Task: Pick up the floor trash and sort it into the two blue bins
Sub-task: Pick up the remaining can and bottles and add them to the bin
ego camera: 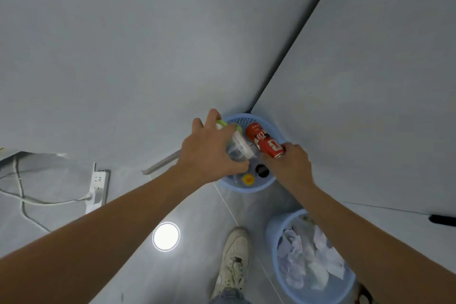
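Landmark: the far blue bin (269,124) in the wall corner; every place below is given from it.
Near blue bin (283,284): on the floor well on the viewer's side of the far bin, beside a white shoe (234,259), and filled with crumpled paper (306,256). Paper seems to be kept here, apart from containers.
Floor (138,266): grey tile nearer than the far bin, with the bright reflection of a ceiling light. No loose trash shows on the part in view.
Power strip (97,189): well off to the left of the far bin, lying on the floor with its cords trailing.
Left hand (209,153): above the far bin's left rim, fingers curled round a clear plastic bottle (238,147) with a green band, tipped over the opening, probably so it drops inside.
Right hand (293,163): above the far bin's right rim, pinching the end of a red can (265,139) that slants across the opening, likely also for dropping.
Far bin's contents: a yellow cap (248,179) and a dark round top (262,170) below the hands, suggesting bottles and cans belong here.
Stage: judged as the release into the container bin, not yet made.
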